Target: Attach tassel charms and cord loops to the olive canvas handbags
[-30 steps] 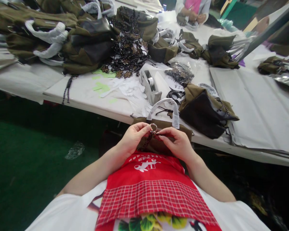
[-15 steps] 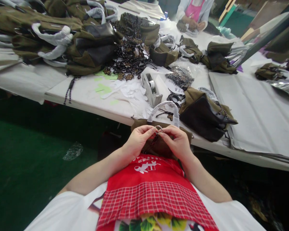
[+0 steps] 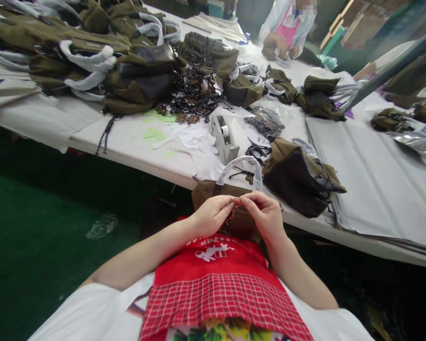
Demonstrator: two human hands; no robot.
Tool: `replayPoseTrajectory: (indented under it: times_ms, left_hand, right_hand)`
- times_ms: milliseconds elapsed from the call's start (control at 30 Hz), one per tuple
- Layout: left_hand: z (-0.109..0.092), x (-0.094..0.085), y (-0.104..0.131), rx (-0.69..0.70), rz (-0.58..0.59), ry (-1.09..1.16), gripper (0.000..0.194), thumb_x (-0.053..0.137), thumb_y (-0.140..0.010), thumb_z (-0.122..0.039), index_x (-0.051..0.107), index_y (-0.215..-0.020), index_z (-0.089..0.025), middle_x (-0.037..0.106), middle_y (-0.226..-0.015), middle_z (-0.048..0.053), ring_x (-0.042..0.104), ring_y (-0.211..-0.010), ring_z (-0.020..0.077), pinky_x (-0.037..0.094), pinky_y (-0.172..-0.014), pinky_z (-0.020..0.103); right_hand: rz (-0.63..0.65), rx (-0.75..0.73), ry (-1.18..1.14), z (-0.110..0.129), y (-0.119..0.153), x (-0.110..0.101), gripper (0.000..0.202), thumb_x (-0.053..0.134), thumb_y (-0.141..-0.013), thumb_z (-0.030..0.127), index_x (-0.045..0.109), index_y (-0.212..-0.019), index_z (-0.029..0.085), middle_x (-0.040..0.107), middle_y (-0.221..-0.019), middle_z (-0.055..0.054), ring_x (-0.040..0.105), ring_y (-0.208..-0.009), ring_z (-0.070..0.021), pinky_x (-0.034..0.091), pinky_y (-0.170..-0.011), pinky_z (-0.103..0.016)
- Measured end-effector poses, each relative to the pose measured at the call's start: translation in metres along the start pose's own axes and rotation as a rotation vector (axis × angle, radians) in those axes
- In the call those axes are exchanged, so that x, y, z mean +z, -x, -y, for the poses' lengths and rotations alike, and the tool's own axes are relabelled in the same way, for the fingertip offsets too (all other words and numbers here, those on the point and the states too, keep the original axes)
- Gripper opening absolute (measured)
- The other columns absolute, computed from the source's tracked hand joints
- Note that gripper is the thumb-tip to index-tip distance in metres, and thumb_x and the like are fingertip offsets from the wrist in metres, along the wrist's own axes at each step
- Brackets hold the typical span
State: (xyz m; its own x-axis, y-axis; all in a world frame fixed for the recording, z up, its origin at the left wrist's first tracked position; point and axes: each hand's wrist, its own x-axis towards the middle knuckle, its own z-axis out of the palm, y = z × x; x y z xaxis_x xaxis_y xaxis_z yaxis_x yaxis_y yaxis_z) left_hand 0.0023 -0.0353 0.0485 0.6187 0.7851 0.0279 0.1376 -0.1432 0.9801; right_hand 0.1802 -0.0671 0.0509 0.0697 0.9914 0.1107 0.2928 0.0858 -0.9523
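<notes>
Green floor point(image 3: 39, 213) lies below the worktop point(image 3: 142, 161). Our left grip point(image 3: 213, 215) and right grip point(image 3: 266, 213) are pinched nearly closed on a metal ring point(image 3: 236, 201), above an olive bag point(image 3: 203, 192). We judge the step as working the ring; next calls for steady fingertips. Our fingers mostly hide it. Beyond, a co-worker point(image 3: 287, 33) is cut off.

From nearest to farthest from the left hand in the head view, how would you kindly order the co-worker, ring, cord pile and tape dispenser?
1. Ring, at left hand's fingertips
2. Tape dispenser, ahead
3. Cord pile, beyond it, leftward
4. Co-worker, across the table
</notes>
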Motion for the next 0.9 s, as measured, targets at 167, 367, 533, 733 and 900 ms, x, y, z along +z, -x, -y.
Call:
replayPoseTrajectory:
  times_ms: [167,367,533,733,900]
  left_hand:
    - [-0.001,-0.010,-0.002,-0.048,0.094,0.089,0.033,0.043,-0.096,-0.039,0.063,-0.083,-0.015,0.061,-0.066,0.001,0.053,-0.060,0.0127,0.045,-0.062,0.025]
    - [0.004,-0.006,-0.003,-0.120,0.058,0.217,0.019,0.050,-0.094,-0.037,0.053,-0.100,-0.018,0.070,-0.076,0.003,0.065,-0.072,0.0165,0.050,-0.072,0.029]
    - [0.005,-0.011,-0.007,0.039,-0.093,-0.039,0.016,0.057,-0.090,-0.032,0.066,-0.085,-0.019,0.067,-0.103,0.008,0.063,-0.097,0.0199,0.048,-0.090,0.032]
    - [-0.003,-0.012,-0.013,0.137,-0.139,-0.135,0.012,0.066,-0.085,-0.028,0.076,-0.081,-0.020,0.060,-0.117,0.011,0.057,-0.115,0.0247,0.044,-0.102,0.038]
    - [-0.012,-0.009,-0.021,0.178,-0.130,-0.191,0.011,0.068,-0.084,-0.027,0.078,-0.080,-0.022,0.052,-0.136,0.009,0.046,-0.131,0.0278,0.044,-0.105,0.040]
  right_hand:
    - [0.136,0.012,0.074,-0.002,0.002,-0.007,0.021,0.069,-0.084,0.036,0.069,-0.100,0.021,0.070,-0.082,-0.003,0.062,-0.070,-0.0171,0.051,-0.066,-0.030]
    - [0.139,0.114,-0.049,-0.004,0.004,-0.003,0.024,0.068,-0.084,0.044,0.067,-0.083,0.019,0.068,-0.074,-0.002,0.058,-0.061,-0.0149,0.048,-0.058,-0.027]
    - [0.196,0.255,-0.229,-0.009,0.004,-0.005,0.034,0.068,-0.082,0.053,0.061,-0.081,0.019,0.058,-0.063,0.002,0.050,-0.053,-0.0121,0.045,-0.053,-0.025]
    - [0.274,0.084,-0.299,-0.010,0.005,-0.011,0.032,0.066,-0.084,0.053,0.060,-0.077,0.022,0.060,-0.126,-0.007,0.053,-0.121,-0.0250,0.044,-0.103,-0.041]
    - [0.390,0.254,-0.520,-0.007,0.011,-0.014,0.037,0.058,-0.086,0.060,0.051,-0.082,0.024,0.068,-0.085,-0.005,0.066,-0.085,-0.0233,0.054,-0.087,-0.044]
